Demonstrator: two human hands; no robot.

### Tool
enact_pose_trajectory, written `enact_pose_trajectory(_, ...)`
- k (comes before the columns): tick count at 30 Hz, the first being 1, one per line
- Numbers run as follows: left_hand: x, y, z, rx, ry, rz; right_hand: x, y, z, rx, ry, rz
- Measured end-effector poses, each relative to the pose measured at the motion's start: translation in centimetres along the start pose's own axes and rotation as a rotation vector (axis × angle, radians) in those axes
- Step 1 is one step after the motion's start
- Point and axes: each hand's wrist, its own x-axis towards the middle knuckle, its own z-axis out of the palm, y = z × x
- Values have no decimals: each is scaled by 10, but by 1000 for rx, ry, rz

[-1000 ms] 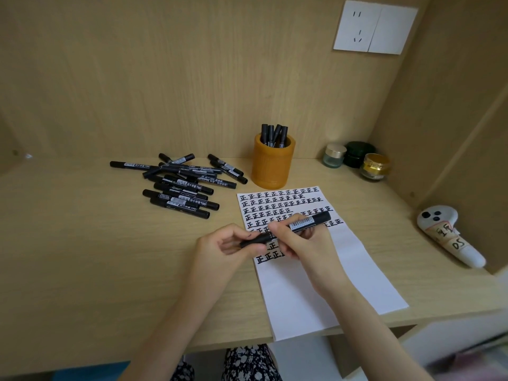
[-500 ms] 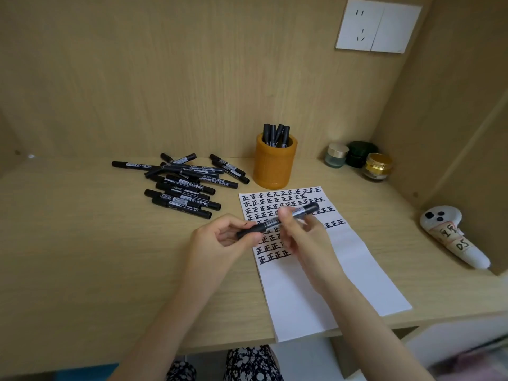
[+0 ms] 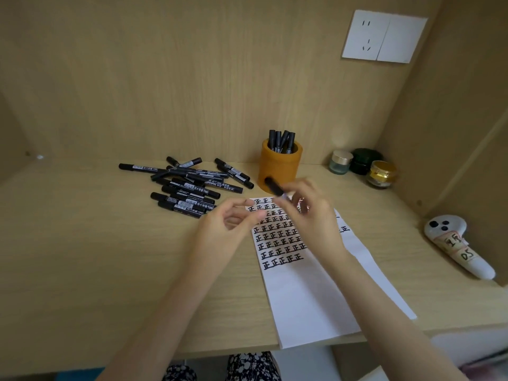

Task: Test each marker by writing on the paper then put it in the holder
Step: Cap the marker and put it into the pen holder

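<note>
Right hand (image 3: 310, 213) is pinching a black marker (image 3: 273, 186) in blurred fingertips, just on the near side of the orange holder (image 3: 280, 171), above the paper (image 3: 302, 292) at its far end. Left hand (image 3: 228, 226) is hovering beside it, fingers loosely spread.

Both bare forearms extend forward from the lower edge of the view and converge toward the centre. The left hand (image 3: 231, 222) has its palm turned inward and its fingers loosely curled, holding nothing. The right hand (image 3: 309, 213), motion-blurred, is just beside it and pinches a marker (image 3: 273, 186), whose black end projects up and leftward.
</note>
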Motion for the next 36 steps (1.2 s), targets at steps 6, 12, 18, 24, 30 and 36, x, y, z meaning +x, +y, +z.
enact_pose_trajectory(6,4,-40,-11,196,112,-59,81,11,-8,158,307,259)
enact_pose_trajectory(12,7,-59,-16,219,217,-26,134,31,11,79,318,294)
enact_pose_trajectory(18,9,-65,-15,217,277,-23,138,50,29,-115,167,372)
enact_pose_trajectory(24,12,-69,-16,211,289,-41,136,59,37,-368,15,404)
enact_pose_trajectory(30,13,-72,-17,248,282,-50,148,58,32,-498,-160,485)
enact_pose_trajectory(36,12,-74,-17,272,293,-34,129,53,35,-492,-53,369)
